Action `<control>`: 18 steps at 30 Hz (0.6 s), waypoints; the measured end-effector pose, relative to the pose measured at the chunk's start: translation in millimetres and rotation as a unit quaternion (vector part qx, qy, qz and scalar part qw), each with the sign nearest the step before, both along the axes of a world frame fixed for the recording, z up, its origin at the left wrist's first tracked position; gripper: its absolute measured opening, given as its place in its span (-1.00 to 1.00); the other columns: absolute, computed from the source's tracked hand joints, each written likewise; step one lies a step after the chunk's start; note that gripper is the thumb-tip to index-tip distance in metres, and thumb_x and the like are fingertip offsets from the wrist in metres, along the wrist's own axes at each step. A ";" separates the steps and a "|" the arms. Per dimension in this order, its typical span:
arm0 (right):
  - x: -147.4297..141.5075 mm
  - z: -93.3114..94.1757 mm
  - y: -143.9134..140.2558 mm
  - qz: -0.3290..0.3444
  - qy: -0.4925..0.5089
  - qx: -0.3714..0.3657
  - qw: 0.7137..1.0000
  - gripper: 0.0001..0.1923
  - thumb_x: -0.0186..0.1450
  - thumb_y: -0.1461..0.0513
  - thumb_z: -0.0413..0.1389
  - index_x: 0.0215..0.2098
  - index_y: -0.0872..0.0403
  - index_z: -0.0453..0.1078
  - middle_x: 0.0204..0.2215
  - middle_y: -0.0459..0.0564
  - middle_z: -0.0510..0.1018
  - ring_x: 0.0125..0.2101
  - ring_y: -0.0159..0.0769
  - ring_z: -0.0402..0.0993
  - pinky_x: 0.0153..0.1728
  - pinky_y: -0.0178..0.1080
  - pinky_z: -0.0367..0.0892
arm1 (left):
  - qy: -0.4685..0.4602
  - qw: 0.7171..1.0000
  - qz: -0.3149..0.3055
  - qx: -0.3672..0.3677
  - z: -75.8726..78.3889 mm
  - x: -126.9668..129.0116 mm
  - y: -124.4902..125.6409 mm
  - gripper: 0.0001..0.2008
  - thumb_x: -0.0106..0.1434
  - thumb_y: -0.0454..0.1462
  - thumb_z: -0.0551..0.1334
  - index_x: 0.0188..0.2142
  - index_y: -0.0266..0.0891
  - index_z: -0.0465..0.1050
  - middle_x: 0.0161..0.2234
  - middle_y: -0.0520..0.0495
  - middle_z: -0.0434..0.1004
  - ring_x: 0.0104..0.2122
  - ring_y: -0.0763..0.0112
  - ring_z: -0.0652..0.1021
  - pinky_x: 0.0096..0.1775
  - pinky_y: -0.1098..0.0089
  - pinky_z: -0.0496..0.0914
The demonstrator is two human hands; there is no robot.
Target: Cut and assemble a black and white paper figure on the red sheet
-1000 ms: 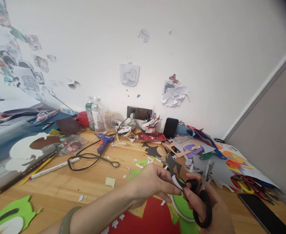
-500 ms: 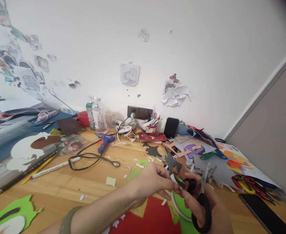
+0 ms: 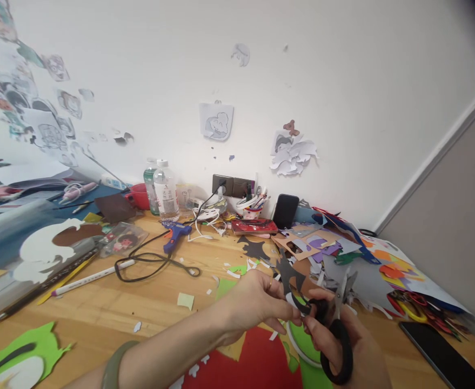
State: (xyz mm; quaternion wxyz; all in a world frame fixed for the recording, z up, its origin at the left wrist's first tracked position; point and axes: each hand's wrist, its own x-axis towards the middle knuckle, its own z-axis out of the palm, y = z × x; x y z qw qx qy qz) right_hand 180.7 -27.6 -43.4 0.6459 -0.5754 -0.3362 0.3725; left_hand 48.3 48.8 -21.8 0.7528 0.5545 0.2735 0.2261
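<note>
My left hand (image 3: 267, 302) has its thumb and fingers closed on a small curved black strip (image 3: 300, 303) with a white edge. My right hand (image 3: 342, 335) keeps a pair of black-handled scissors (image 3: 338, 324) hooked in the palm, blades up and slightly apart. Its thumb and fingertips meet the strip's end beside my left fingertips, where the exact contact is hidden. Below both hands lies a red sheet cut-out (image 3: 253, 362) with a green, white-rimmed piece (image 3: 304, 343) at its right. Dark grey cut scraps (image 3: 288, 270) lie just behind the hands.
A blue glue gun (image 3: 176, 236) with a looped black cord lies left of centre. Bottles (image 3: 165, 192) stand by the wall. Paper scraps (image 3: 318, 243) pile up at right, near more scissors (image 3: 407, 310) and a phone (image 3: 443, 351). A green cut-out (image 3: 22, 351) lies front left.
Both hands stay almost in place, with the strip still between the fingertips and the scissors still in my right hand. The view has shifted very slightly.
</note>
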 end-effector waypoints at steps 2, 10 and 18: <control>3.6 -3.8 0.6 0.003 0.001 0.000 1.000 -0.68 -0.12 0.21 0.29 -0.36 -0.02 0.40 -0.59 -0.18 0.47 -0.56 -0.46 0.35 -0.53 -0.48 0.26 | -0.005 1.000 -0.010 -0.001 -0.7 -0.5 0.7 -0.80 -0.15 -0.29 0.26 -0.46 -0.35 0.48 -0.52 -0.02 0.44 -0.49 0.53 0.42 -0.49 0.55 0.31; 4.0 -6.4 0.1 0.004 0.024 0.002 1.000 -0.64 -0.13 0.21 0.29 -0.33 -0.02 0.39 -0.57 -0.17 0.47 -0.53 -0.41 0.35 -0.54 -0.44 0.27 | -0.016 1.000 -0.004 -0.023 -0.7 0.8 1.1 -0.78 -0.17 -0.27 0.28 -0.47 -0.36 0.47 -0.51 -0.04 0.44 -0.47 0.49 0.43 -0.52 0.55 0.31; -7.5 4.2 -0.6 -0.034 -0.012 0.006 0.999 -0.67 -0.17 0.21 0.28 -0.39 0.00 0.42 -0.57 -0.16 0.48 -0.50 -0.37 0.38 -0.47 -0.43 0.31 | 0.006 1.000 0.002 0.015 1.7 -0.9 2.9 -0.87 -0.15 -0.28 0.25 -0.61 -0.36 0.39 -0.59 0.00 0.40 -0.52 0.51 0.41 -0.44 0.48 0.33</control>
